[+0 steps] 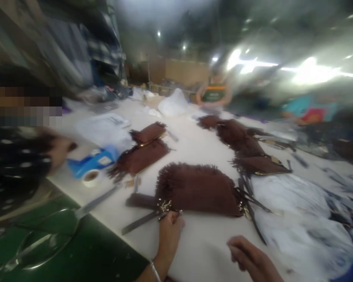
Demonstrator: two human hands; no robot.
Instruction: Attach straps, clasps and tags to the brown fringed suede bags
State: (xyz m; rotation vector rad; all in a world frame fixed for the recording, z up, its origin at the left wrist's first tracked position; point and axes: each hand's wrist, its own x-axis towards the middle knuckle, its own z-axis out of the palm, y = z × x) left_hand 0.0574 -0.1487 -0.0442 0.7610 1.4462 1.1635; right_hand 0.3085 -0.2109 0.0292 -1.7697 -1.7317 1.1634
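A dark brown fringed bag lies flat on the white table in front of me, fringe on its far and left sides. Gold-coloured metal clasps gather at its near left corner, and more hardware sits at the near right. My left hand is closed in a pinch at the bag's near edge, beside the left clasps; what lies between the fingertips is hidden. Right of it, apart from the bag, my right hand hovers over the table, fingers loosely bent and nothing visible in them. Dark straps trail from the bag's right end.
More fringed bags lie at the left and in a row at the right. A tape roll sits by a blue packet. Plastic sheets cover the right side. A person in dotted clothing is close at left; others are farther back.
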